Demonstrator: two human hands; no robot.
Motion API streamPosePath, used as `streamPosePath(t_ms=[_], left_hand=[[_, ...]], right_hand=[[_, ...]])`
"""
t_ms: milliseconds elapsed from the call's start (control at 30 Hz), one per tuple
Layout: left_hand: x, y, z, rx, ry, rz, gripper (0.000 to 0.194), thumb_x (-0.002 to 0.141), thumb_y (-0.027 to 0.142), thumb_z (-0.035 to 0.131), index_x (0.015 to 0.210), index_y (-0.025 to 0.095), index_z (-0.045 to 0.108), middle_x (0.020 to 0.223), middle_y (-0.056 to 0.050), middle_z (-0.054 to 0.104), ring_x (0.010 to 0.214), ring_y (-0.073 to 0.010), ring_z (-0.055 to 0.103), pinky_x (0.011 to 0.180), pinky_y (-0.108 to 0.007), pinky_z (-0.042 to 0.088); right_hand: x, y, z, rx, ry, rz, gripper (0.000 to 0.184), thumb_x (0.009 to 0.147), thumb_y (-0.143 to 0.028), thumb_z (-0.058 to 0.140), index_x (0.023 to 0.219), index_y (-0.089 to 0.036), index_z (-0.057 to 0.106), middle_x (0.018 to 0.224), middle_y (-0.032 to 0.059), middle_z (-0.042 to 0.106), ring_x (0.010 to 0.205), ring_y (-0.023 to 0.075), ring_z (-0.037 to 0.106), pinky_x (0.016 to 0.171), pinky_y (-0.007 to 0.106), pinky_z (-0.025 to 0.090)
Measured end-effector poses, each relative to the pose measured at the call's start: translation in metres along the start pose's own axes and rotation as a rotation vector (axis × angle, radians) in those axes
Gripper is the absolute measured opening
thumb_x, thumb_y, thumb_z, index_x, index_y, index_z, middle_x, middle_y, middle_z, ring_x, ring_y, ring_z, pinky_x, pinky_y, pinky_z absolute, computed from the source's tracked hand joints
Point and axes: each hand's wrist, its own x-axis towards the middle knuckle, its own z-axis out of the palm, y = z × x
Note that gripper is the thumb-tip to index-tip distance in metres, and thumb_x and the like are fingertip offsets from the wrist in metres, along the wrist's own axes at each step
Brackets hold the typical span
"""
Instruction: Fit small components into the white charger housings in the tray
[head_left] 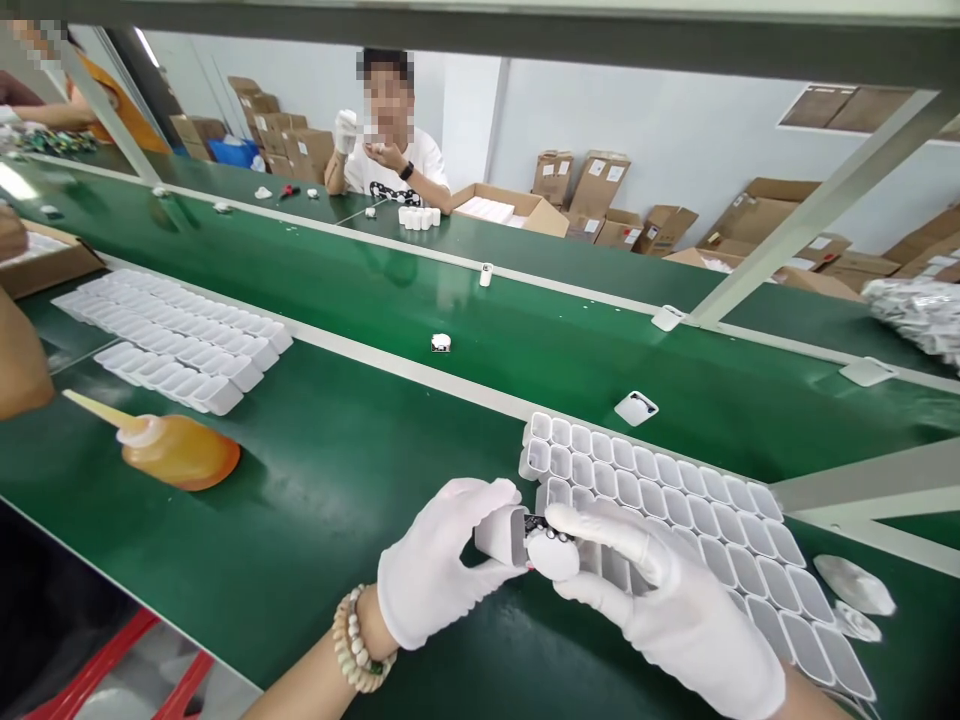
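White shell (501, 533) gripped in gloved left hand (435, 570), above the green bench (315, 500). Right hand (660, 600) pinches a round cap (553, 555) at its open end; possibly part-inserted. Shell array (675, 500) just beside. Orange bottle (176, 450) well left.

Both gloved hands are held close together at the near edge of the scene, the left hand (435, 560) curled with thumb and fingers pinched inward toward the right, a beaded bracelet worn on its wrist, and the right hand (660, 600) extended leftward with fingertips closed.
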Motion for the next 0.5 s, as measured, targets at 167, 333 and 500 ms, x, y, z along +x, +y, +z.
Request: streamPosePath(t_ms=[167,333,500], left_hand=[[0.0002,0.0011,0.0000,0.017,-0.019,0.011,0.054,0.085,0.020,0.073,0.133,0.025,0.049,0.116,-0.011,0.068,0.108,-0.0245,0.066,0.089,-0.039,0.060],[-0.0014,0.0016,-0.0001,0.034,0.001,0.011,0.054,0.083,0.020,0.074,0.132,0.024,0.050,0.115,-0.011,0.068,0.107,-0.0249,0.066,0.089,-0.040,0.060],[-0.0006,0.0015,-0.0010,0.040,-0.004,0.036,0.054,0.082,0.017,0.074,0.130,0.024,0.051,0.112,-0.010,0.069,0.105,-0.0236,0.065,0.088,-0.038,0.060]], right_hand=[[0.0032,0.0020,0.0001,-0.043,-0.021,0.029,0.034,0.083,-0.034,0.071,0.117,-0.036,0.068,0.114,0.0005,0.074,0.104,0.0274,0.071,0.077,0.039,0.066],[0.0023,0.0020,0.0019,-0.060,-0.036,0.084,0.036,0.080,-0.032,0.072,0.116,-0.035,0.068,0.112,0.0008,0.075,0.101,0.0272,0.072,0.076,0.038,0.065],[-0.0019,-0.0035,0.0026,-0.068,-0.014,0.098,0.036,0.081,-0.031,0.070,0.116,-0.036,0.069,0.111,0.0006,0.076,0.096,0.0260,0.073,0.072,0.036,0.065]])
